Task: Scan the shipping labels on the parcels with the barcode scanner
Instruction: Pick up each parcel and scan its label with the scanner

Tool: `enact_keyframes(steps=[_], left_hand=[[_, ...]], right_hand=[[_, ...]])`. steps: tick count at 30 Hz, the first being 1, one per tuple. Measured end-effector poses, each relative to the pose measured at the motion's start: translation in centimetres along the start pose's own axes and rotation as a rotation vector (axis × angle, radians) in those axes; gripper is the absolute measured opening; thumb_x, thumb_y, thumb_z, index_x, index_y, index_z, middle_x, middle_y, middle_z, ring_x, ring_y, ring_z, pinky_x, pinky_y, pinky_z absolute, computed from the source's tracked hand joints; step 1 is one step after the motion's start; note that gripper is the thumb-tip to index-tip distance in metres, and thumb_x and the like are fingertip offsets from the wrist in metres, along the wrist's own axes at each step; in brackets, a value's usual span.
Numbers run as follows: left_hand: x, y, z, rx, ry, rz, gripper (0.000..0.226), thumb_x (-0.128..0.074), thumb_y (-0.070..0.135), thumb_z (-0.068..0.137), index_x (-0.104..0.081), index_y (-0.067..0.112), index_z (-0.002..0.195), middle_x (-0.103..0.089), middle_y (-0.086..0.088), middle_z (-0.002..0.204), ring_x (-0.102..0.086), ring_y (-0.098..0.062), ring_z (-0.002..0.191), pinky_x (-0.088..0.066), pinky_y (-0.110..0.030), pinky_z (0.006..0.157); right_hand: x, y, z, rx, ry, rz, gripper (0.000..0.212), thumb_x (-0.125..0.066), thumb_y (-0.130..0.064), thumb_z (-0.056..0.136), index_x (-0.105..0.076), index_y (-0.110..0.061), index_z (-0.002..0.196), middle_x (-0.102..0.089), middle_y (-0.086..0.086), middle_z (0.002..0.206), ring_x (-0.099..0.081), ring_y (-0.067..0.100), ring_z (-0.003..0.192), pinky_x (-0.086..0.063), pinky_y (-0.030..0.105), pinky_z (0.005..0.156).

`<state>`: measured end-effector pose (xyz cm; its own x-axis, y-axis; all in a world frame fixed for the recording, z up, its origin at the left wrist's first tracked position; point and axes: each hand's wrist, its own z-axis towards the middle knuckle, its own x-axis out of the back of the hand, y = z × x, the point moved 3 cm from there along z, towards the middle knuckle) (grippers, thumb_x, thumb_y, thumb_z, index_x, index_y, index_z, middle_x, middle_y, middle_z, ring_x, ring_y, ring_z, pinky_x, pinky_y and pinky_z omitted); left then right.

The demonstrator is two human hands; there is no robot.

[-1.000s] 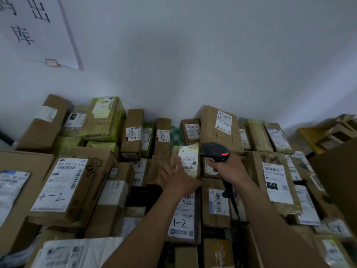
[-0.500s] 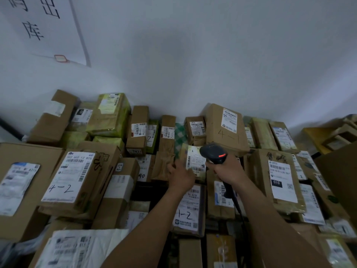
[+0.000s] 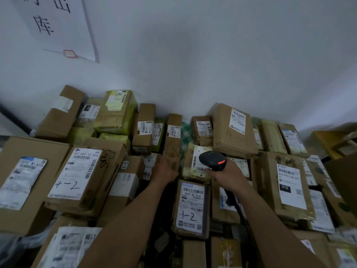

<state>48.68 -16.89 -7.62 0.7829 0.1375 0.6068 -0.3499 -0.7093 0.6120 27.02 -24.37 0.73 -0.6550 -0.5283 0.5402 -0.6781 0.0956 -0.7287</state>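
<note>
Barcode scanner [image 3: 212, 161] gripped in right hand [image 3: 225, 172], fingers wrapped round handle, red light lit, head right over white label [image 3: 197, 161] of yellow-green parcel [image 3: 188, 171] mid-heap, near wall [image 3: 212, 64]. Left hand [image 3: 164, 169] against lower end of narrow brown parcel [image 3: 173, 136] just beside; finger curl unclear, cannot tell if gripping. Judged mid-scan on that one label. No mark of parcels already done; dozens of labels face up all round, incl. box marked 1-2 [image 3: 191, 207] just below, so most of job probably left.

Perhaps 40 parcels [image 3: 195, 207], 1 scanner [image 3: 212, 160], 2 hands [image 3: 166, 169], 1 sign [image 3: 58, 26].
</note>
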Motion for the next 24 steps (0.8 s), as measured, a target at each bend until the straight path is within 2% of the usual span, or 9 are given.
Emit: enact_keyframes(steps=[2,4,5,7,11,14,17,20,24], left_hand=[[0.2,0.0,-0.2,-0.005,0.030,-0.049,0.079,-0.082,0.037,0.073,-0.047,0.019,0.142,-0.060,-0.010,0.134,-0.060,-0.033,0.118,-0.050,-0.038,0.096],[1.4,0.7,-1.1,-0.037,0.087,-0.106,0.048,-0.080,0.033,0.077,-0.060,0.021,0.119,-0.066,-0.009,0.121,-0.063,-0.028,0.105,-0.050,-0.034,0.087],[2.1,1.1,-1.7,-0.058,0.117,-0.138,0.032,-0.079,0.031,0.080,-0.061,0.022,0.104,-0.068,-0.008,0.111,-0.062,-0.025,0.099,-0.050,-0.032,0.084],[3.6,1.8,-2.9,-0.081,0.175,-0.252,0.027,-0.081,0.027,0.080,-0.055,0.026,0.089,-0.064,-0.001,0.095,-0.061,-0.021,0.094,-0.049,-0.032,0.082],[6.5,2.7,-6.6,-0.178,0.295,-0.463,0.075,-0.085,0.045,0.060,-0.054,0.034,0.128,-0.063,0.012,0.119,-0.062,-0.015,0.110,-0.055,-0.041,0.094],[8.2,3.7,-9.9,-0.256,0.336,-0.609,0.096,-0.087,0.032,0.072,-0.036,0.037,0.153,-0.048,0.019,0.141,-0.049,-0.009,0.130,-0.044,-0.038,0.109],[8.7,4.6,-12.3,-0.298,0.238,-0.789,0.081,-0.082,0.024,0.085,-0.041,0.037,0.153,-0.056,0.015,0.141,-0.055,-0.009,0.129,-0.044,-0.041,0.112],[7.6,5.6,-14.3,-0.294,0.034,-1.076,0.053,-0.071,0.012,0.092,-0.055,0.040,0.134,-0.071,0.006,0.125,-0.070,-0.016,0.111,-0.055,-0.046,0.100],[5.3,6.5,-16.2,-0.298,-0.104,-1.091,0.048,-0.068,0.008,0.092,-0.061,0.026,0.136,-0.076,-0.001,0.119,-0.073,-0.023,0.106,-0.056,-0.052,0.097]], right_hand=[[0.2,-0.2,-0.4,0.012,0.002,0.020,0.050,-0.080,-0.027,0.088,-0.061,-0.027,0.135,-0.072,0.000,0.113,-0.067,0.020,0.102,-0.047,0.030,0.078],[0.4,-0.2,-0.8,0.018,0.004,0.037,0.048,-0.080,-0.026,0.088,-0.062,-0.028,0.132,-0.071,-0.003,0.107,-0.066,0.017,0.096,-0.048,0.030,0.076],[0.5,-0.3,-1.0,0.020,0.004,0.043,0.046,-0.080,-0.026,0.088,-0.063,-0.028,0.131,-0.071,-0.004,0.104,-0.065,0.016,0.094,-0.048,0.031,0.076],[0.8,-0.6,-1.5,0.028,0.007,0.056,0.039,-0.080,-0.026,0.089,-0.066,-0.027,0.125,-0.070,-0.007,0.098,-0.066,0.016,0.093,-0.050,0.032,0.077],[1.5,-1.6,-3.0,0.043,0.006,0.104,0.028,-0.079,-0.030,0.091,-0.068,-0.028,0.116,-0.071,-0.005,0.093,-0.069,0.018,0.091,-0.055,0.037,0.079],[2.2,-2.7,-4.6,0.081,0.055,0.174,0.027,-0.079,-0.032,0.090,-0.070,-0.029,0.116,-0.076,-0.004,0.093,-0.073,0.016,0.087,-0.059,0.041,0.082],[3.1,-4.3,-6.9,0.131,0.091,0.290,0.026,-0.079,-0.031,0.091,-0.070,-0.031,0.116,-0.078,-0.009,0.095,-0.074,0.005,0.080,-0.054,0.030,0.073],[3.9,-4.9,-8.9,0.178,0.168,0.355,0.027,-0.080,-0.038,0.088,-0.070,-0.038,0.113,-0.078,-0.013,0.099,-0.073,0.010,0.096,-0.057,0.037,0.085],[4.9,-5.0,-11.8,0.221,0.246,0.508,0.022,-0.081,-0.026,0.090,-0.070,-0.038,0.106,-0.078,-0.016,0.095,-0.072,0.008,0.098,-0.062,0.036,0.081]])
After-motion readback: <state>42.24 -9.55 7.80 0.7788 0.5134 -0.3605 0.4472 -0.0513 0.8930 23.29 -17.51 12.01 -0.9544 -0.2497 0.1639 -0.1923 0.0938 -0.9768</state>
